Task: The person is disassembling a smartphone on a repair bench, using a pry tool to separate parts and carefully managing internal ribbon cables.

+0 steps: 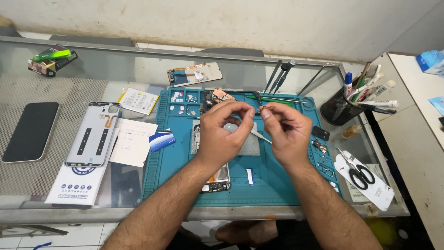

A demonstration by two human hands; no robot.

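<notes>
Both my hands are raised over a blue-green work mat (175, 162) on a glass table. My left hand (222, 132) pinches metal tweezers (260, 135), whose tip points down to the right. My right hand (287, 132) pinches a tiny copper-coloured part (264, 108) between thumb and forefinger, close to my left fingertips. Under my hands lies an opened phone body (217, 183), mostly hidden by my left wrist. A small circuit board (217, 96) rests at the mat's far edge.
A phone rear frame (94, 134) lies on a white box at left, a dark phone (31, 131) beyond it. A screen panel (194, 74), a battery (137, 100), a blue card (162, 140), scissors (360, 172) and a black tool cup (340, 109) surround the mat.
</notes>
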